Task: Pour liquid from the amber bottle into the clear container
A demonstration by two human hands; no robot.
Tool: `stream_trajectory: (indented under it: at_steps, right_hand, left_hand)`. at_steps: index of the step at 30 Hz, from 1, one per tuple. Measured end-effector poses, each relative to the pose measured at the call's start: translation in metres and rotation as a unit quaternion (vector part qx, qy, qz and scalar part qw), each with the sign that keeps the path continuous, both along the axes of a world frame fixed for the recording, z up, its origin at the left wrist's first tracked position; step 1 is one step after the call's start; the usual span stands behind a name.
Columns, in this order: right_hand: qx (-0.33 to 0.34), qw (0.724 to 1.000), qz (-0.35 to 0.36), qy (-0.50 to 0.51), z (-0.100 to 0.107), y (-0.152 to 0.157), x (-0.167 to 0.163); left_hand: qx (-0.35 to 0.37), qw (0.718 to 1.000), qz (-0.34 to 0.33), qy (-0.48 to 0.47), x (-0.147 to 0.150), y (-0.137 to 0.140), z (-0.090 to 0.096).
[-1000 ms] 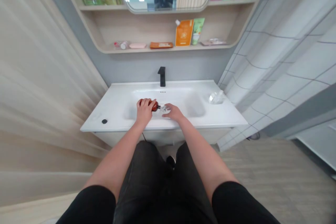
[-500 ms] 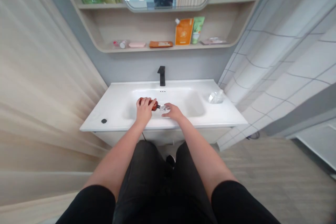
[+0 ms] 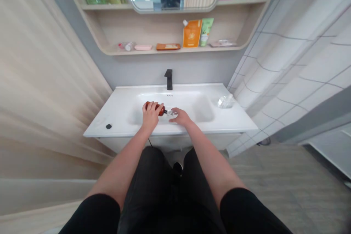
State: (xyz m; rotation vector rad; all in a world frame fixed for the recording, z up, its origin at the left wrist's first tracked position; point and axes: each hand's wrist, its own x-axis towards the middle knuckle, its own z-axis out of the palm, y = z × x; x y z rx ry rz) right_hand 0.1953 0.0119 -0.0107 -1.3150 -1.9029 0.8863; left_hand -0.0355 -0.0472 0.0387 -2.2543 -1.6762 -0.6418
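Over the front of the white sink (image 3: 203, 108), my left hand (image 3: 150, 114) is wrapped round a reddish-brown bottle (image 3: 161, 110). The bottle lies tilted on its side, its dark neck pointing right. That neck meets a small clear container (image 3: 172, 112), which my right hand (image 3: 181, 117) grips between thumb and fingers. Whether liquid passes between the two is too small to make out. A small round black cap (image 3: 108, 126) rests on the left part of the counter.
A black faucet (image 3: 169, 79) stands behind the basin. On the right counter sits a clear plastic container (image 3: 226, 101). The wall shelf (image 3: 164, 52) above holds an orange pouch (image 3: 192, 33), a green tube (image 3: 206, 31) and small packets. A curtain (image 3: 55, 80) hangs at left.
Both hands, the bottle and the clear container hold practically the same position. Only a very slight shift of the camera shows.
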Motion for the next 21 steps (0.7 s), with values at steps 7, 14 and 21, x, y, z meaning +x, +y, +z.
stream_trajectory:
  at_steps: [7, 14, 21]
  right_hand:
    - [0.009, 1.000, -0.001, -0.006, 0.0019, -0.0021, 0.0000]
    - [0.015, 1.000, 0.000, -0.016, 0.0034, -0.0024, 0.0008]
    - [0.018, 1.000, -0.008, -0.015, 0.0043, -0.0035, 0.0006]
  left_hand:
    - [0.000, 1.000, -0.004, -0.002, 0.0003, -0.0015, 0.0012]
    - [0.006, 1.000, 0.001, 0.011, 0.0006, -0.0012, 0.0014]
    - [0.002, 1.000, -0.003, 0.005, 0.0010, -0.0015, 0.0016]
